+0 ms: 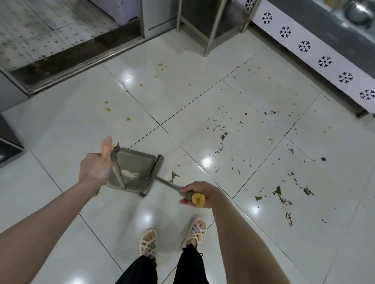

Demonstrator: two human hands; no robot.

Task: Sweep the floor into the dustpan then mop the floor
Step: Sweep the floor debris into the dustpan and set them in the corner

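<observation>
Two-handed: left hand's (pixel 96 167) fingers round dustpan handle (pixel 118 171), right hand's (pixel 202 193) round broom (pixel 167 183); littered tiles (pixel 187 85).

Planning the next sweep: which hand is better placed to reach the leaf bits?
Right. The right hand grips the broom, and the leaf bits lie on its side; the left hand holds the dustpan.

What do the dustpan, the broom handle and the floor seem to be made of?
Dustpan: flat grey, matte, moulded walls, so probably plastic. Broom handle: thin grey shaft with a dull sheen, likely metal; its yellow end cap looks like plastic or rubber. Floor: glossy white tiles, likely ceramic or porcelain, given sharp lamp reflections and dark grout lines.
</observation>
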